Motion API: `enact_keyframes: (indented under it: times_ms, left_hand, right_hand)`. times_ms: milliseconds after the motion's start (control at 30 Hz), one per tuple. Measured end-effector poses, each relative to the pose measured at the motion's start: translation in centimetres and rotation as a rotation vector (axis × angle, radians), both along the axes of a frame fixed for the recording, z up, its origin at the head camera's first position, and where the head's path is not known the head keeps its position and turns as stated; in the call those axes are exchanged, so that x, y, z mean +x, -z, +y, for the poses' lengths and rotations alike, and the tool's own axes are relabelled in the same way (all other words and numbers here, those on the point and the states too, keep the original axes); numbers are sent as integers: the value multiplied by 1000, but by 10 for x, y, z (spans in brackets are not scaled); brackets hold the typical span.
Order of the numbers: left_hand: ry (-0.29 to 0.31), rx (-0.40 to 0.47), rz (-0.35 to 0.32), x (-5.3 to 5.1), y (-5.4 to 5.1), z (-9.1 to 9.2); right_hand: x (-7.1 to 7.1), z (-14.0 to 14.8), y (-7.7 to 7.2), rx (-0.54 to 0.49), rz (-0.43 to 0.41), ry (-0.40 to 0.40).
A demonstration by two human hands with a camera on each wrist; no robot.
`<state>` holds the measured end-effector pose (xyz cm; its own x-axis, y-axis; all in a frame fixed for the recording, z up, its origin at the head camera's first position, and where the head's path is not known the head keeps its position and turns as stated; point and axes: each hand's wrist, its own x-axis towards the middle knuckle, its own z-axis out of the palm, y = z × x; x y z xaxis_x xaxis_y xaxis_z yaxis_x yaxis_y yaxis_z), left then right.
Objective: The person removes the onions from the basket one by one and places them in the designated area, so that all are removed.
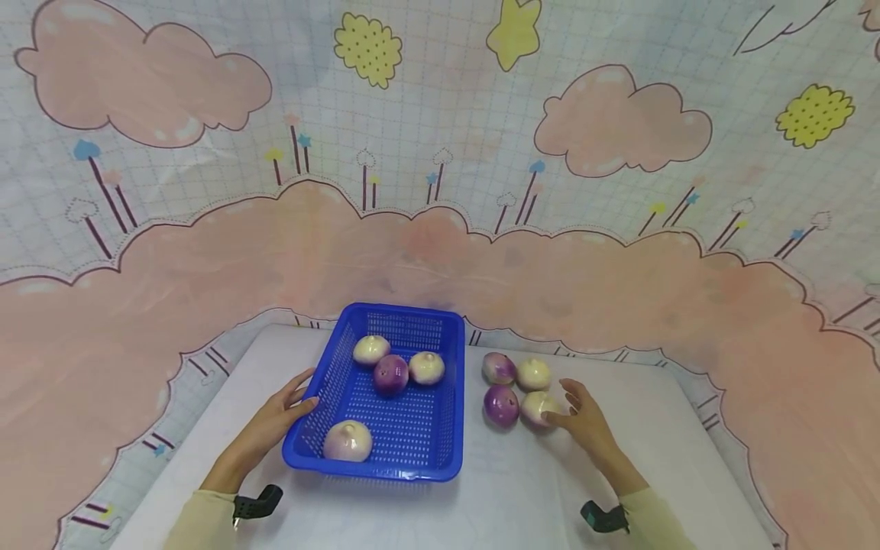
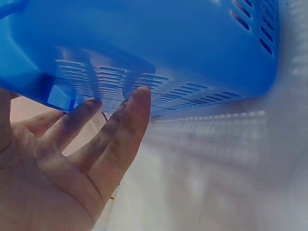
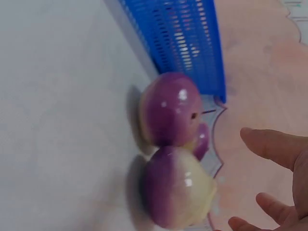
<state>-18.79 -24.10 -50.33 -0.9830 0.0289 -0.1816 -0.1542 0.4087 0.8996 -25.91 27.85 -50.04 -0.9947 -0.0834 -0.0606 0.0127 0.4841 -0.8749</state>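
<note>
Four onions [image 1: 501,406] (clustered) separate loosely spread right fingers [image 1: 576,391] from the blue basket [image 1: 454,412]; relaxed left fingers [image 2: 129,132] touch its side

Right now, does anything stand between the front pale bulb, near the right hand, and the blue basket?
Yes: the front purple bulb stands between the pale bulb and the blue basket, whose right wall is also in the way.
</note>
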Motion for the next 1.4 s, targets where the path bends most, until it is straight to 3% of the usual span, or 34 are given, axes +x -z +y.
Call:
enact_keyframes:
  times_ms: [433,767,1033,1267,1400]
  left_hand:
    - [-2,5,1,0,6,0]
    - [-12,5,14,-3,8,-4]
    - [-4,7,16,-4,8,-3]
    - [0,16,23,-5,9,-2]
    - [-6,23,25,-5,11,-3]
  right_hand:
    - [12,-5,-48,-50,119,-15]
    - [20,-39,-58,-176,173,-110]
    - [22,-70,-62,-287,143,-164]
    - [22,-89,-70,-237,168,-191]
    - [22,-99,-76,-228,184,-253]
